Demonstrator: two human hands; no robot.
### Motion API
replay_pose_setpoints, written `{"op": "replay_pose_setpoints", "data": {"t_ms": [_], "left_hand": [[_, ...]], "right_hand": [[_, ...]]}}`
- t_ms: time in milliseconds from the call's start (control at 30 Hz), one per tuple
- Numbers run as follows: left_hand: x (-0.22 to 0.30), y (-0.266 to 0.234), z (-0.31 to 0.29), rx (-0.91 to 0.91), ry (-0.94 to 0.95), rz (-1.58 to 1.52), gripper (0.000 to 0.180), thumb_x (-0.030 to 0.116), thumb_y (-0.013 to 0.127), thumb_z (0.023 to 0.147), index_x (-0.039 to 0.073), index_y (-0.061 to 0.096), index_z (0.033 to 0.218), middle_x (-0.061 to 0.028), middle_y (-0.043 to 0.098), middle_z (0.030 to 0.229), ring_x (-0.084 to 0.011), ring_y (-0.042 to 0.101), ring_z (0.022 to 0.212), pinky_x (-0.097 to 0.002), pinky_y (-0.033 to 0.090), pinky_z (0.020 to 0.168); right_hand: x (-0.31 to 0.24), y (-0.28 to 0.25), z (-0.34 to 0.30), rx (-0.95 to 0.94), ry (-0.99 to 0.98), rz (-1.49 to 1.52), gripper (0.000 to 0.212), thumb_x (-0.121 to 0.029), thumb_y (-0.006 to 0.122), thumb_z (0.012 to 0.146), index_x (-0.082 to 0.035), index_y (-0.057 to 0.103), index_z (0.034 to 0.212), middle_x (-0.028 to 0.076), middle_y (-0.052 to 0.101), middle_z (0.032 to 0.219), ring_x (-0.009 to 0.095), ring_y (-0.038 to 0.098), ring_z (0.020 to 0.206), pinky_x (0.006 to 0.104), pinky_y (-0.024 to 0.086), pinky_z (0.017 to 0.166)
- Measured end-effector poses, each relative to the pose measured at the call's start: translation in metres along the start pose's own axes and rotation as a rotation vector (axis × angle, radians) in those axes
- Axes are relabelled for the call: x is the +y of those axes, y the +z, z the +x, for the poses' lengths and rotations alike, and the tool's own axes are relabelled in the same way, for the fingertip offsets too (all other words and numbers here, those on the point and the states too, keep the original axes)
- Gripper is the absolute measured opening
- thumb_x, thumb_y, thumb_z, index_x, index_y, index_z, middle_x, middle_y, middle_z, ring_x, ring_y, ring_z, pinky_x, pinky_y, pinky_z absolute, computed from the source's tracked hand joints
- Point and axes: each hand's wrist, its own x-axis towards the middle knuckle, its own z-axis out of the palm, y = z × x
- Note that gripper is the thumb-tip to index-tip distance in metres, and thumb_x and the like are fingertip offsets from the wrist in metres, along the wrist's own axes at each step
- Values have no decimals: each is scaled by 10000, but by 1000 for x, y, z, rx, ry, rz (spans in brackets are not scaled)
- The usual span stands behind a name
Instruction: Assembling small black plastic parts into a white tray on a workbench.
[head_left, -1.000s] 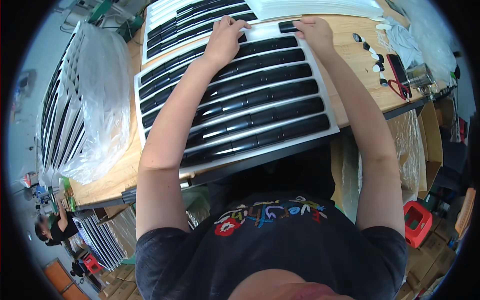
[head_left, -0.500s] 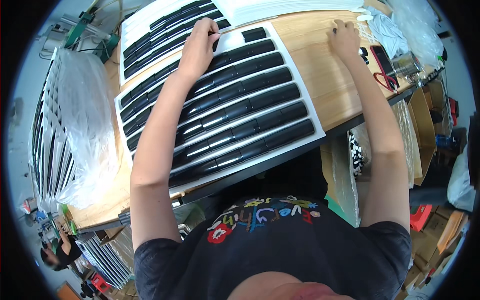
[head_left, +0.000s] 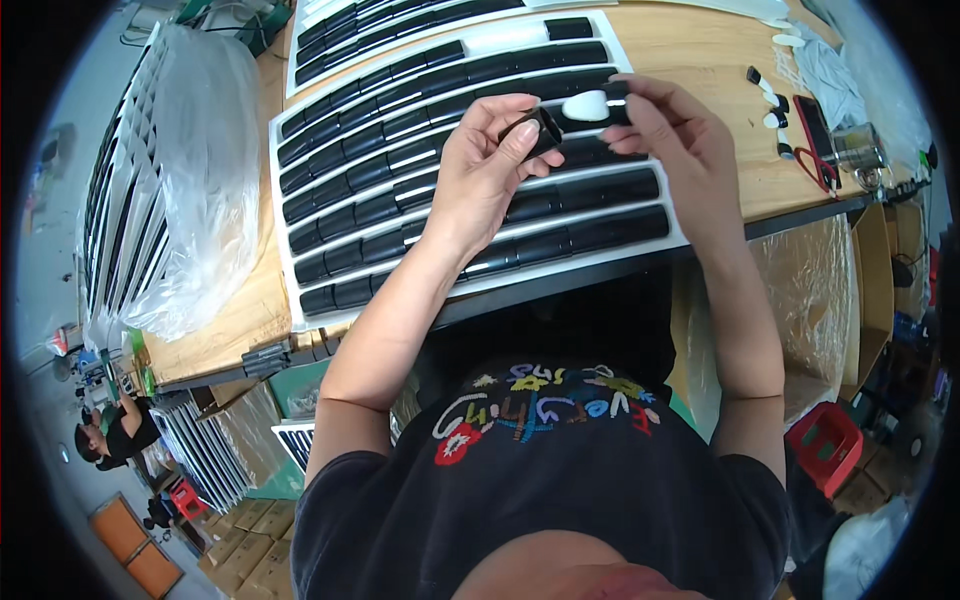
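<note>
My left hand [head_left: 478,170] grips a short, hollow black case [head_left: 545,128], its open end turned toward my right hand. My right hand [head_left: 685,135] pinches a small black piece with a white oval tip [head_left: 586,106], and the tip points at the case. A gap separates the two pieces. Both are held over a white tray [head_left: 505,38] with rows of glossy black cases [head_left: 370,135]. Along the tray's far row, a stretch of bare white shows between the cases. My fingers hide part of both held pieces.
Farther back lies another tray of black cases [head_left: 400,25]. Small black-and-white pieces [head_left: 776,119], a phone [head_left: 815,120] and a clear jar [head_left: 858,148] are at the table's right. Plastic sheeting [head_left: 205,190] covers stacked trays at left. A red stool [head_left: 828,440] stands below the table.
My left hand has lifted a black case off the tray and come nearer. My right hand has moved left from the tabletop, now holding the white-tipped piece. The view has shifted.
</note>
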Motion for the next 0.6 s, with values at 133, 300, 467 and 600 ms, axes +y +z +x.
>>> {"op": "replay_pose_setpoints", "data": {"t_ms": [133,300,467,600], "left_hand": [[-2,5,-9,-64,143,133,210,74,600,953,12,496,1124,-100,629,958,-148,654,798,-247,518,674],[-1,10,-23,-64,132,88,176,90,589,966,19,479,1085,-92,617,953,-118,615,803,-245,498,702],[5,9,-37,-116,-27,-196,138,104,518,1002,24,475,1105,-110,603,1019,-148,617,836,-270,501,747],[4,13,-39,-140,-83,-252,190,158,533,1001,23,493,1129,-124,605,1052,-177,590,841,-269,482,751]], "right_hand": [[-5,18,-16,-62,3,23,292,-158,557,989,35,603,1204,77,674,979,114,666,826,215,522,745],[-8,28,-26,-118,18,-67,260,-160,561,986,-1,635,1178,36,669,996,69,595,820,194,469,724],[-17,24,-18,-149,13,-243,308,-261,485,1019,-61,672,1160,-1,663,1023,56,514,860,193,401,763],[-13,34,-4,-89,73,-145,435,-361,371,1041,-72,668,1174,16,677,1042,81,556,925,235,415,814]]}}
